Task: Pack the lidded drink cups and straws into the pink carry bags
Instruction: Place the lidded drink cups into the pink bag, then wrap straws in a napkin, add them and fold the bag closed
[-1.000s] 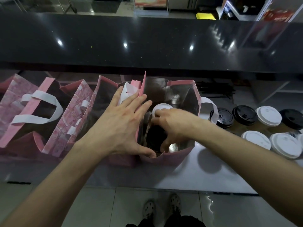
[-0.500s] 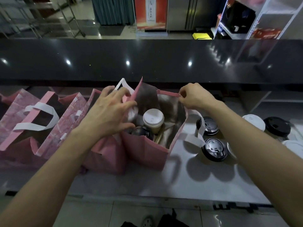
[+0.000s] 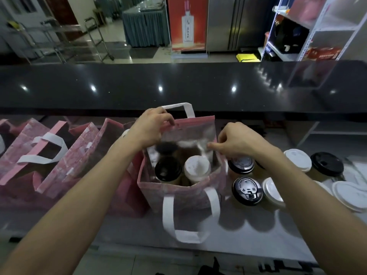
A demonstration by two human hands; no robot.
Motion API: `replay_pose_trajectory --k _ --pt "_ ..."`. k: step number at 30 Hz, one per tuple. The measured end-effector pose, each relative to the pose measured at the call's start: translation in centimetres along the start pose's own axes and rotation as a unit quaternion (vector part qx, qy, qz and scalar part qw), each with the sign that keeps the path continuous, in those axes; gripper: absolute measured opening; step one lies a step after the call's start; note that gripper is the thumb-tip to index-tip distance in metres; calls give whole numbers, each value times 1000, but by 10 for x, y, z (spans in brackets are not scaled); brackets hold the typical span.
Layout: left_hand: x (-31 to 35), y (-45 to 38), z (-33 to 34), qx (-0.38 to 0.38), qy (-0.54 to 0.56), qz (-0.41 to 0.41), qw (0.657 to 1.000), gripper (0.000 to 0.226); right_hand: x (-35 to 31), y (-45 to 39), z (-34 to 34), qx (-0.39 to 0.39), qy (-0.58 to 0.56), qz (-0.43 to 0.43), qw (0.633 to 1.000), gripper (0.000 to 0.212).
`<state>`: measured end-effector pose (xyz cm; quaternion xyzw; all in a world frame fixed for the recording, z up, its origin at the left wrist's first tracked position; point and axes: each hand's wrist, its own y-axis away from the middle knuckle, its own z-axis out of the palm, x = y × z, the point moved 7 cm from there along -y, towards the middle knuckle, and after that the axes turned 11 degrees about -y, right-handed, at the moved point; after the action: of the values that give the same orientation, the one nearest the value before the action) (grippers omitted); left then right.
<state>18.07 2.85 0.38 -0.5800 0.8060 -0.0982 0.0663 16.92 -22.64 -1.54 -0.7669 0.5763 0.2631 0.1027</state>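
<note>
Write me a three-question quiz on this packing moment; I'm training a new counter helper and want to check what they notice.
1. True or false: the open bag holds one black-lidded cup and one white-lidded cup.
2. What does each hand grip? A) both hold cups B) the left hand holds the bag's far rim, the right hand its right rim C) both hold straws
3. Fill in: the unpacked cups stand on the counter to the ___ of the open bag.

Key: 1 true; 2 B; 3 right
</note>
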Motion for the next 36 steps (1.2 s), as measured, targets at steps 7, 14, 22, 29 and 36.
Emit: replay_pose_trajectory --k 7,14,22,29,36 --pt "17 -5 -2 10 -39 3 999 31 13 -1 -2 31 -6 -2 1000 31" --pt "65 10 -47 -45 -158 54 985 31 27 37 -27 63 -12 0 998 27" --pt "200 -21 -56 -58 -91 144 984 43 110 128 -68 141 0 88 986 35" --pt "308 -63 8 -93 -117 167 975 56 256 186 -117 169 47 187 967 24" --pt "401 -108 79 -108 -121 84 983 47 414 150 -130 114 67 191 973 24"
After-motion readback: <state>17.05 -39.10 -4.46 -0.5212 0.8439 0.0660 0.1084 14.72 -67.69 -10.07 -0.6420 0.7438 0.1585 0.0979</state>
